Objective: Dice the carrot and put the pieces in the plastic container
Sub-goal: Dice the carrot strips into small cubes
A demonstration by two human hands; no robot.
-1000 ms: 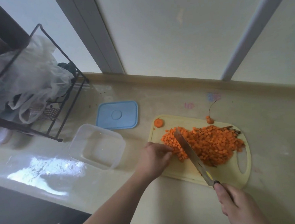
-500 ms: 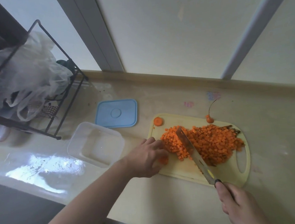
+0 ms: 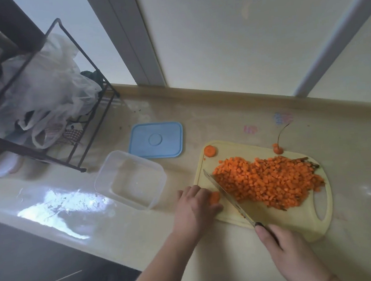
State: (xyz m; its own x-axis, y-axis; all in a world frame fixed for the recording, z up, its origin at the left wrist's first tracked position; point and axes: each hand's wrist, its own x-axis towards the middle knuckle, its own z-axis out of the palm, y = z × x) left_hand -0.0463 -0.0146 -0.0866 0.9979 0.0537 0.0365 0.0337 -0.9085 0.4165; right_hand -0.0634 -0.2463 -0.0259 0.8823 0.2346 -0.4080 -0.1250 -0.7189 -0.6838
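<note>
A heap of diced carrot [image 3: 266,181] covers the middle of the pale yellow cutting board [image 3: 306,224]. My left hand [image 3: 194,208] sits at the board's left edge, its fingers curled around a small carrot piece [image 3: 214,198]. My right hand [image 3: 291,254] grips the dark handle of a knife [image 3: 226,197], whose blade lies along the left side of the heap, tip pointing away. The clear plastic container [image 3: 115,169] stands to the left of the board with nothing in it. A carrot end slice [image 3: 210,150] and a carrot tip with a thin root [image 3: 278,149] lie at the board's far edge.
The blue container lid [image 3: 156,140] lies flat behind the container. A black wire rack [image 3: 85,135] with plastic bags [image 3: 45,89] fills the left side. A white jar [image 3: 7,163] stands under the rack. The counter's front edge runs below my arms.
My left hand has drawn back off the heap to the board's left edge with a carrot piece. The knife has shifted left, from lying across the heap to its left side.
</note>
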